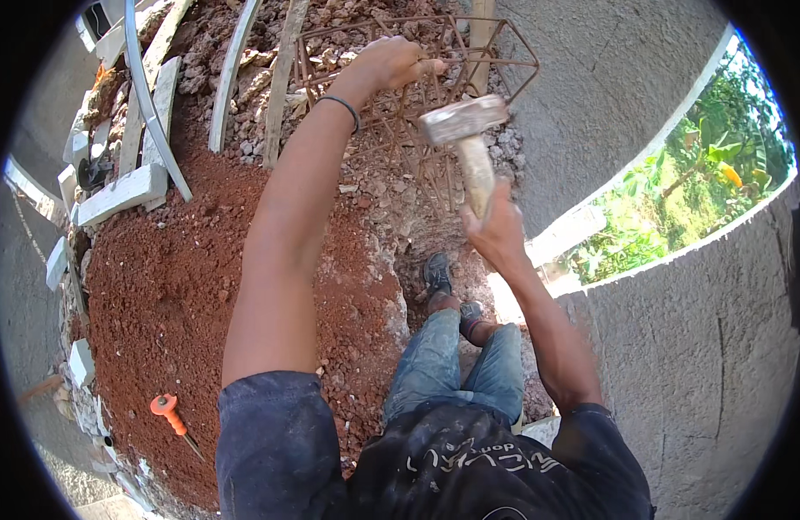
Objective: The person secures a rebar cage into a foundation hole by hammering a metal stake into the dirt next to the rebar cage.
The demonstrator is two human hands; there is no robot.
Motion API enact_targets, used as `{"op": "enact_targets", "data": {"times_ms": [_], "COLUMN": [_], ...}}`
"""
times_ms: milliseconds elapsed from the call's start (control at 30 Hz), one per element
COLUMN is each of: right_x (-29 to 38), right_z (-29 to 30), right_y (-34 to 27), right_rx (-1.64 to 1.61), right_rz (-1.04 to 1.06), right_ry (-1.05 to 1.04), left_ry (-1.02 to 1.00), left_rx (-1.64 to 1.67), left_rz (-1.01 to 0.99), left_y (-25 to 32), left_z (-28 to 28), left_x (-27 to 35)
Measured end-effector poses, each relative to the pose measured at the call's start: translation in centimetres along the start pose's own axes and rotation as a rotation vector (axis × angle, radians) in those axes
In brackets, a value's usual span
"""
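Note:
My left hand point(400, 63) is closed on a bar of a rusty rebar cage point(504, 62) at the top of the view. The cage stretches down towards me over rubble, and its welds or ties are too small to make out. In my right hand point(497, 231) is a club hammer point(463, 120), gripped by its pale wooden handle. Its worn steel head is raised just below the cage's right end, seemingly in front of the bars. I cannot tell whether head and bars touch.
An orange-gripped cold chisel point(172, 416) lies on red soil point(159, 312) at lower left. Wooden stakes point(283, 84), a curved metal strip point(146, 97) and a white block point(123, 195) stand or lie upper left. Rough plastered walls point(582, 71) flank the right, with an opening onto plants.

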State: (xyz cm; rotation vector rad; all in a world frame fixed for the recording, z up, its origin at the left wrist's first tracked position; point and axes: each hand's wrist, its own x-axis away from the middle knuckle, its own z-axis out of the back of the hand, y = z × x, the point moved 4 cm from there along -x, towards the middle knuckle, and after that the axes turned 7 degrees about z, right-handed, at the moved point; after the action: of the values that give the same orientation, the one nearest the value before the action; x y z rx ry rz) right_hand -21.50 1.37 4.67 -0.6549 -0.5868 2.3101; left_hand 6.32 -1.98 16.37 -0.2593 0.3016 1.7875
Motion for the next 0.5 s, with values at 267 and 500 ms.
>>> {"op": "enact_targets", "data": {"times_ms": [267,500], "right_x": [3.8,1.6], "right_z": [0.3,12.9], "right_y": [1.1,-7.0], "right_rx": [-0.480,-0.729], "right_rz": [-0.232,0.277], "right_ry": [-0.207,0.559], "left_ry": [0.005,0.062], "left_rx": [-0.056,0.176], "left_rz": [-0.033,0.010], "left_y": [1.5,-1.6], "left_z": [-1.1,-0.1], "left_x": [2.7,1.4]}}
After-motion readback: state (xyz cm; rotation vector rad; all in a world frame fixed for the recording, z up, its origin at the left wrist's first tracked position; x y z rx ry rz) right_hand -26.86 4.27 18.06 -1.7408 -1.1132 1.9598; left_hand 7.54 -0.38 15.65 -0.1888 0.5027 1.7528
